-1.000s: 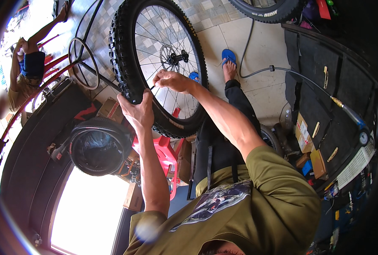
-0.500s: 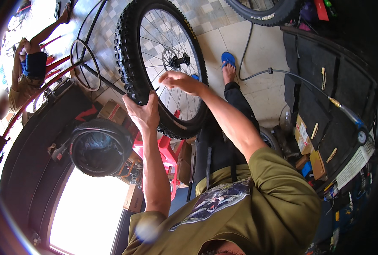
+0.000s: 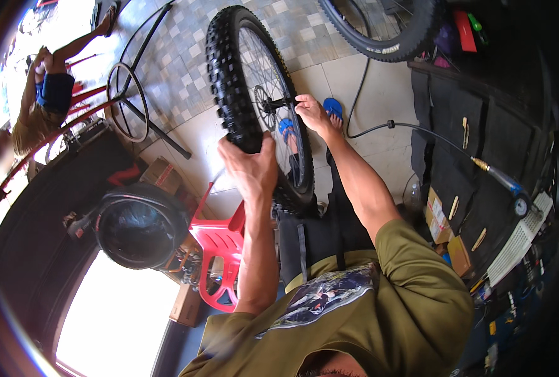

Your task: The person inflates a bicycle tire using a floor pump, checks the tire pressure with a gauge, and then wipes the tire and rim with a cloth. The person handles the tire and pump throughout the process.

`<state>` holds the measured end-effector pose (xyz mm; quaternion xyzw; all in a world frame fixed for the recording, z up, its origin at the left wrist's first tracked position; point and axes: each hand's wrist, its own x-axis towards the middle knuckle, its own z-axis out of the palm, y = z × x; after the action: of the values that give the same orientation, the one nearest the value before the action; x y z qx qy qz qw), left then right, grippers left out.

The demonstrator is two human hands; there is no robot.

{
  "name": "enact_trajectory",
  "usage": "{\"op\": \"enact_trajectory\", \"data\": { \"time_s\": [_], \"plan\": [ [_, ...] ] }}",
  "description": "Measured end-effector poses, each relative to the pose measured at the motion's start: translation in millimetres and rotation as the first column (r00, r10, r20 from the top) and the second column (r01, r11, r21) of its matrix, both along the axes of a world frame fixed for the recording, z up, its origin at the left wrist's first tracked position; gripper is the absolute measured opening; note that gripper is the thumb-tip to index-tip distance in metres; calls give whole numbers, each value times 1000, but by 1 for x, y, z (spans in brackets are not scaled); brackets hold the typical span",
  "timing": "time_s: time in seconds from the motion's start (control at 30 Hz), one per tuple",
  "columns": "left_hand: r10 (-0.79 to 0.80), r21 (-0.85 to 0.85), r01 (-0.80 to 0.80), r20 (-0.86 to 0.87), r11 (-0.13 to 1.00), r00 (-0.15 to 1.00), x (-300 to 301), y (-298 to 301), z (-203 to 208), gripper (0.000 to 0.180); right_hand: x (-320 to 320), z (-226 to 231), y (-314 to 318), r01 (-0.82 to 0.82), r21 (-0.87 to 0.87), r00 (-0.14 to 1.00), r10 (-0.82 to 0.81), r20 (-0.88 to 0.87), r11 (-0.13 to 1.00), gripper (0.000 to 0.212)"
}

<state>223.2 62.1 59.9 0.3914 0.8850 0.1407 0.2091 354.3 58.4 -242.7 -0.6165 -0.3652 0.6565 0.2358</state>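
The bicycle wheel [image 3: 254, 100] stands upright on its knobby tyre in front of the person, over the tiled floor [image 3: 185, 56]. The left hand [image 3: 249, 166] is closed around the tyre's near edge, fingers wrapped over the tread. The right hand [image 3: 311, 113] rests at the hub axle [image 3: 279, 103], fingers curled on it. A red plastic stool [image 3: 220, 245] stands just beside the wheel's base, and an air hose [image 3: 417, 132] lies across the floor toward the right edge

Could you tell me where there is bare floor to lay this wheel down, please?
Pale tiles lie bare between the knobby wheel, held by the left hand and right hand, and the black mat, crossed only by the air hose. Left of the wheel, the red stool, cardboard box and metal stand crowd the floor.
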Motion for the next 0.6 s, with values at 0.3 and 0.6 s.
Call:
{"op": "enact_trajectory", "data": {
  "time_s": [0.3, 0.6],
  "plan": [
    [-84, 161, -52, 729, 986, 680, -11, -51, -22, 56, 15, -21, -4, 39, -199, 999, -45, -27, 979, 52],
    [-95, 139, 2, 668, 990, 738, -104, -83, -308, 28, 31, -50, 15, 51, -295, 970, -117, -211, 954, 27]
  ]
}}
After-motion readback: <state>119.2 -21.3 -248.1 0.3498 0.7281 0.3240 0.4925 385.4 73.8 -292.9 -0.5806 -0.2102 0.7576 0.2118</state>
